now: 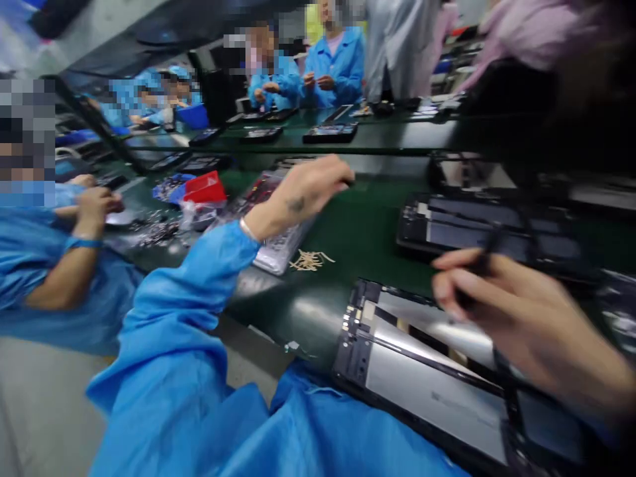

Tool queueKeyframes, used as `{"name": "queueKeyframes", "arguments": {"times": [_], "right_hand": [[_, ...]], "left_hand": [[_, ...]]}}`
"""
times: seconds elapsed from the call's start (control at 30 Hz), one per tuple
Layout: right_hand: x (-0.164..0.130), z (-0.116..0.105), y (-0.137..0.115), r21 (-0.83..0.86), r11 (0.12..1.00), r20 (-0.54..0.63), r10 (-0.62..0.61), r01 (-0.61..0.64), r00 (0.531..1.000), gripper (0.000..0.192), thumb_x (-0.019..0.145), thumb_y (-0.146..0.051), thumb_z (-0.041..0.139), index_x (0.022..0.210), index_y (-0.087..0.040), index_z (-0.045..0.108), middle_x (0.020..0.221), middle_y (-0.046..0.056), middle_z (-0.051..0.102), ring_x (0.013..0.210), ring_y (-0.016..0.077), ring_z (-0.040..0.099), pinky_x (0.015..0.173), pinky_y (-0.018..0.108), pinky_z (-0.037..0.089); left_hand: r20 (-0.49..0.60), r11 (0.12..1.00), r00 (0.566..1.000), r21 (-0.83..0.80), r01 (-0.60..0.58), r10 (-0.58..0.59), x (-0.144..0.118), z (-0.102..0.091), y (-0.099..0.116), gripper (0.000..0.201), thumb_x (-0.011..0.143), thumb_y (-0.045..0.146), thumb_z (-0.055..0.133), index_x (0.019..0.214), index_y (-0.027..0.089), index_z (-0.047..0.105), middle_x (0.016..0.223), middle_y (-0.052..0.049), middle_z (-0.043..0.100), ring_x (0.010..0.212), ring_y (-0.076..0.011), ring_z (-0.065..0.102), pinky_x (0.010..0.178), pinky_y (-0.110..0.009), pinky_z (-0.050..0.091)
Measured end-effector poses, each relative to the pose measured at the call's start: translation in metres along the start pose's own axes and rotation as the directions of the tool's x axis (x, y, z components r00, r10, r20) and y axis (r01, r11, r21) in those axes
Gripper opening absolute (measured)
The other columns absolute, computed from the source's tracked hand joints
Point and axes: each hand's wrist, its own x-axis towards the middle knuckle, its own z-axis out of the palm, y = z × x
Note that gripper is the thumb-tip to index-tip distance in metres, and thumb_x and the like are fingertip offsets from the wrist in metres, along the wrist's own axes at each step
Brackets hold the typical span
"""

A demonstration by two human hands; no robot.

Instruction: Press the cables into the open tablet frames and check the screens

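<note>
Green bench [368, 232], head view, blurred. Left hand [303, 192] reaches out over a parts tray [278, 248]; its finger state cannot be told. Right hand [517, 311] has its fingers pinched on a thin dark tool [484, 255] above the opened tablet [427, 377] at the near edge. Judged: the tablet is flat, stiff and fragile; grip it by the frame edges.

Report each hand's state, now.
Left hand: curled, fingertips down on the green belt, holding nothing visible.
Right hand: closed on a thin dark tool.
</note>
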Motion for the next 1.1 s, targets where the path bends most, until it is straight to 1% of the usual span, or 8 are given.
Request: {"name": "queueKeyframes", "arguments": {"times": [0.07,0.2,0.27,0.4,0.47,0.6,0.67,1.1], "right_hand": [[0.006,0.015,0.002,0.280,0.929,0.121,0.214,-0.240,0.969,0.029,0.091,-0.047,0.067,0.094,-0.018,0.067,0.071,0.002,0.054,0.053,0.0098,0.043,0.050,0.026,0.043],[0.006,0.028,0.003,0.488,0.827,0.103,0.264,-0.280,0.959,0.034,0.088,-0.047,0.072,0.077,-0.018,0.058,0.069,-0.001,0.048,0.062,0.0102,0.043,0.057,0.023,0.044],[0.002,0.026,0.001,0.485,0.838,0.010,0.279,-0.249,0.960,0.032,0.081,-0.043,0.080,0.081,-0.018,0.062,0.076,0.000,0.052,0.065,0.0099,0.046,0.056,0.021,0.043],[0.000,0.020,0.001,0.411,0.885,-0.061,0.266,-0.219,0.962,0.029,0.079,-0.042,0.082,0.086,-0.018,0.068,0.081,0.001,0.059,0.068,0.0108,0.051,0.057,0.021,0.042],[0.002,0.018,0.002,0.338,0.925,-0.071,0.206,-0.171,0.976,0.025,0.081,-0.041,0.080,0.084,-0.018,0.070,0.076,0.000,0.058,0.066,0.0108,0.050,0.056,0.022,0.041],[0.004,0.019,0.001,0.102,0.993,-0.079,0.059,-0.051,0.995,0.027,0.087,-0.041,0.073,0.075,-0.018,0.068,0.058,-0.003,0.046,0.055,0.0095,0.041,0.051,0.023,0.033],[0.003,0.019,-0.003,-0.026,0.999,-0.084,0.017,-0.019,0.996,0.028,0.088,-0.043,0.071,0.075,-0.018,0.067,0.058,-0.002,0.048,0.054,0.0102,0.041,0.049,0.024,0.032],[-0.004,0.021,-0.003,-0.573,0.759,0.036,-0.352,0.308,0.935,0.016,0.090,-0.014,0.054,0.076,-0.019,0.060,0.069,-0.002,0.063,0.060,0.0116,0.054,0.056,0.025,0.037]], "left_hand": [[0.019,0.960,0.963,0.082,-0.269,0.269,0.004,0.008,0.053,0.039,0.108,0.024,0.028,0.117,0.019,0.066,0.109,-0.010,0.069,0.106,-0.0222,0.066,0.091,-0.038,0.053],[-0.156,0.593,0.576,0.109,-0.798,0.803,0.000,0.029,0.109,0.023,0.104,0.029,0.048,0.113,0.024,0.069,0.109,-0.006,0.072,0.103,-0.0203,0.070,0.083,-0.033,0.060],[-0.231,0.501,0.463,0.146,-0.853,0.856,0.001,0.037,0.115,0.019,0.101,0.024,0.053,0.107,0.024,0.071,0.108,-0.005,0.073,0.103,-0.0187,0.070,0.087,-0.030,0.061],[-0.266,0.443,0.369,0.319,-0.838,0.890,0.004,0.041,0.115,0.016,0.099,0.022,0.058,0.102,0.020,0.074,0.103,-0.006,0.073,0.095,-0.0181,0.071,0.088,-0.029,0.061],[-0.318,0.521,0.430,0.305,-0.797,0.845,0.003,0.039,0.115,0.015,0.099,0.025,0.060,0.100,0.019,0.073,0.101,-0.005,0.073,0.094,-0.0170,0.070,0.085,-0.028,0.060],[-0.347,0.858,0.788,0.125,-0.498,0.508,-0.002,0.037,0.116,0.017,0.104,0.027,0.053,0.099,0.016,0.066,0.094,-0.006,0.071,0.084,-0.0152,0.066,0.072,-0.028,0.056],[-0.275,0.915,0.873,0.092,-0.394,0.403,-0.006,0.037,0.115,0.018,0.105,0.025,0.050,0.101,0.014,0.063,0.094,-0.007,0.070,0.083,-0.0156,0.063,0.073,-0.029,0.054],[-0.203,0.851,0.853,0.344,-0.398,0.481,-0.022,0.025,0.132,0.022,0.100,0.013,0.049,0.079,0.016,0.055,0.072,-0.004,0.059,0.064,-0.0171,0.052,0.059,-0.033,0.037]]}}
